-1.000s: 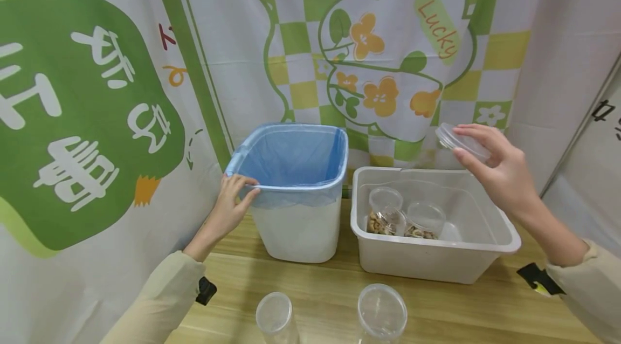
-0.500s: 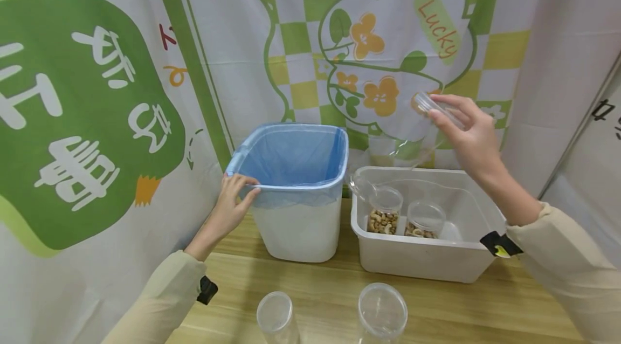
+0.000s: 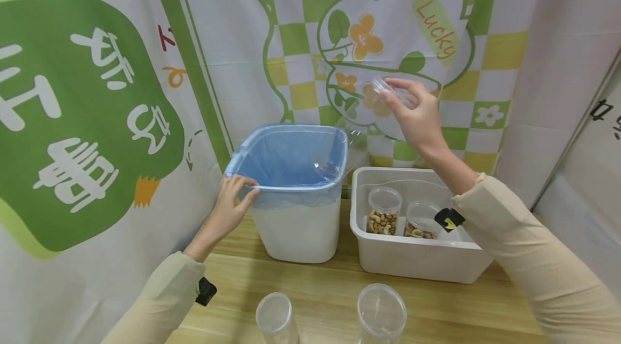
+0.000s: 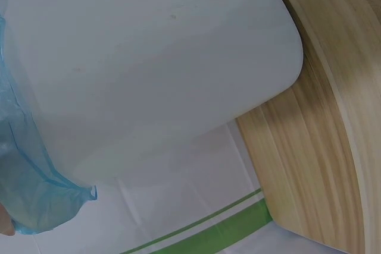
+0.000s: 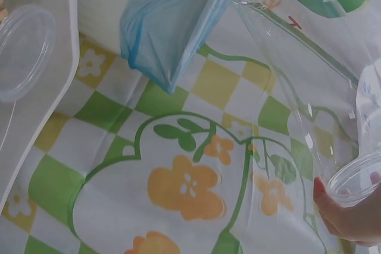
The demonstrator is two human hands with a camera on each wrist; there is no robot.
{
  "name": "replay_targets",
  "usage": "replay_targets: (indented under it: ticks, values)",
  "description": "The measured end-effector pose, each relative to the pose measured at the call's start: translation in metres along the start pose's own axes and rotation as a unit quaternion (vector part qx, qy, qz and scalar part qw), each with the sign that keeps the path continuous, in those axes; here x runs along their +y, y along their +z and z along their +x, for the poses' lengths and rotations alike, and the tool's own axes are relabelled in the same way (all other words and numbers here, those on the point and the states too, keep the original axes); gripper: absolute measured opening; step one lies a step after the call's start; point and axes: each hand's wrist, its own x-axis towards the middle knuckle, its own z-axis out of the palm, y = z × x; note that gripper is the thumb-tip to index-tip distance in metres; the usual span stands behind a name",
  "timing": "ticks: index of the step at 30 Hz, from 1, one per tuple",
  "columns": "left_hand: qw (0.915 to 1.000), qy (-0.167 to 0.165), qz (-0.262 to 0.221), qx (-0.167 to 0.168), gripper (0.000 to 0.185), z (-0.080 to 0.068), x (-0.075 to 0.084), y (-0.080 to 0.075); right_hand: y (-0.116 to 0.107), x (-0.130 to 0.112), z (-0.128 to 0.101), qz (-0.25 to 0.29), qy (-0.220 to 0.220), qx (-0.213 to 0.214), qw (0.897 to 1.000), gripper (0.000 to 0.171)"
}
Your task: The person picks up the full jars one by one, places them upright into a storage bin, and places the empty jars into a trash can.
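My right hand (image 3: 418, 115) grips a tall clear plastic jar (image 5: 303, 108) by its lidded end. The jar slants down to the left, and its far end overlaps the right side of the bin opening; in the right wrist view it looks see-through with nothing inside. A white trash bin (image 3: 297, 231) wears a blue plastic liner (image 3: 286, 152) folded over its rim. My left hand (image 3: 229, 205) holds the bin's near left rim, fingers over the edge and thumb against the front. In the left wrist view, only the bin's side (image 4: 166, 63) and a sliver of the hand show.
Right of the bin stands a light grey tub (image 3: 417, 260). Inside are a lidded jar of cashews (image 3: 383, 221) and another nut jar (image 3: 421, 228), partly behind my right sleeve. Two clear lidded jars (image 3: 274, 312) (image 3: 381, 311) stand near the front. Printed cloth (image 3: 301, 36) hangs behind.
My right hand has carried the clear jar leftward and up, from over the grey tub to the bin's right side. My left hand has stayed on the rim.
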Motion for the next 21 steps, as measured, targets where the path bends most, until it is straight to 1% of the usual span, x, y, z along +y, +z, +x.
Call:
replay_targets:
  ticks: [3, 6, 10, 15, 21]
  values:
    - [1.0000, -0.001, -0.001, 0.000, 0.011, 0.000, 0.000, 0.000, 0.014, 0.002, 0.004, 0.001, 0.007, -0.003, 1.000, 0.037]
    - [1.0000, -0.001, -0.001, 0.001, 0.011, 0.000, 0.000, 0.001, 0.027, 0.004, 0.006, -0.015, 0.012, -0.010, 1.000, 0.038]
    - [1.0000, -0.001, 0.001, 0.004, 0.011, 0.000, 0.000, 0.001, 0.044, 0.007, 0.007, -0.048, 0.003, -0.022, 0.999, 0.039]
    - [1.0000, -0.002, 0.001, 0.003, 0.011, -0.001, 0.000, 0.001, 0.064, 0.010, 0.011, -0.070, -0.008, -0.042, 0.997, 0.038]
    - [1.0000, -0.005, 0.002, 0.003, 0.012, 0.000, -0.001, 0.001, 0.082, 0.012, 0.010, -0.080, 0.013, -0.076, 0.994, 0.038]
